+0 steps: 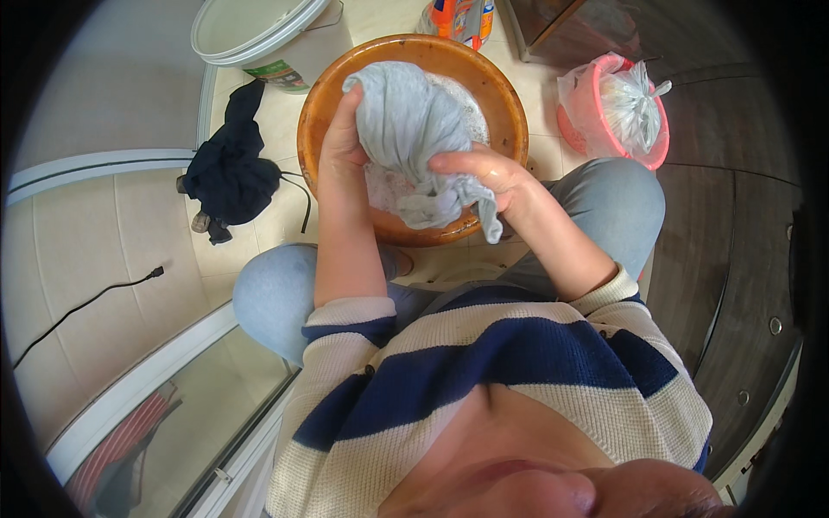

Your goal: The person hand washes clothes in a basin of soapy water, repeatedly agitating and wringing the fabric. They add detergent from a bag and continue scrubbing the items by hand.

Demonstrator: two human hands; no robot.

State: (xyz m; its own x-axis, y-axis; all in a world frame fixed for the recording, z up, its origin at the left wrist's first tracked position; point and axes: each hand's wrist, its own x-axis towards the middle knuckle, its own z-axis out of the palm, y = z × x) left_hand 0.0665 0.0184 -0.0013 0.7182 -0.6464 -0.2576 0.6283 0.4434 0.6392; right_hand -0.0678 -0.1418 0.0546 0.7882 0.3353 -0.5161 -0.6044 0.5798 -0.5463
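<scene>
In the head view: one gray cloth [410, 112], soft, wet-looking and bunched into long twisted folds, held above one round basin [507, 129], with a loose tail hanging over the near rim; impossible to tell whether touching the water below. Two bare hands on it, both grips closed around fabric: left hand [347, 134] clasping the upper left edge, fingers partly hidden behind the folds; right hand [490, 175] pinching the lower right gathers, thumb laid on top. Basin orange-brown, smooth and wide-rimmed, flecked with dark specks; inside, white frothy suds [471, 104]. Around it on the pale tiled floor [542, 95]: one white bucket [321, 47], round-rimmed and smooth-walled, at the far left; one dark garment [231, 177], matte and crumpled, with a thin cord trailing toward the basin; one pink bin [590, 112], rounded, holding one crinkly, knotted plastic bag [629, 108]; orange-marked containers [449, 22] just behind the basin, too cut off to count. Nearer, two bent knees in blue denim [609, 207] and one ribbed knit sweater [527, 345], banded cream and navy.
</scene>
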